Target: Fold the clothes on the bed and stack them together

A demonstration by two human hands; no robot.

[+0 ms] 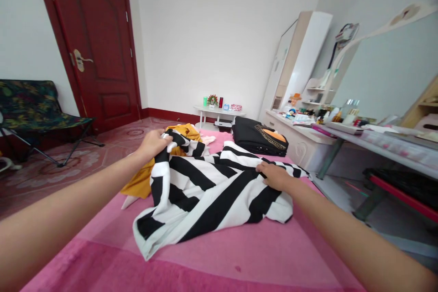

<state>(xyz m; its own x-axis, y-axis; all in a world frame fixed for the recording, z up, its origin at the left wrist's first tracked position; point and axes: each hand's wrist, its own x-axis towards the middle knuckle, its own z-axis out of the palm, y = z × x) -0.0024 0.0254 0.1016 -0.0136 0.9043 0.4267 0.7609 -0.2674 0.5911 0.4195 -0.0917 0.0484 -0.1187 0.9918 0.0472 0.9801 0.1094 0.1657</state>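
Note:
A black-and-white striped garment (205, 191) lies rumpled across a pink bed cover (219, 255). My left hand (156, 144) is closed on its upper left part and lifts the cloth a little. My right hand (272, 175) pinches the fabric on the right side, with the fingertips in the folds. A striped sleeve reaches out to the right, beyond my right hand. Behind and left of the striped garment, a mustard-yellow garment (140, 180) is bunched up, partly covered by it. Whether the striped piece is a sweater or another top, I cannot tell.
Folded dark clothes (249, 134) are stacked at the bed's far right. Beyond the bed stands a small white table (219, 110) with a plant and cups. A dressing table (297, 124) crowded with bottles is on the right. A folding chair (44, 109) stands left, near a red door (99, 45).

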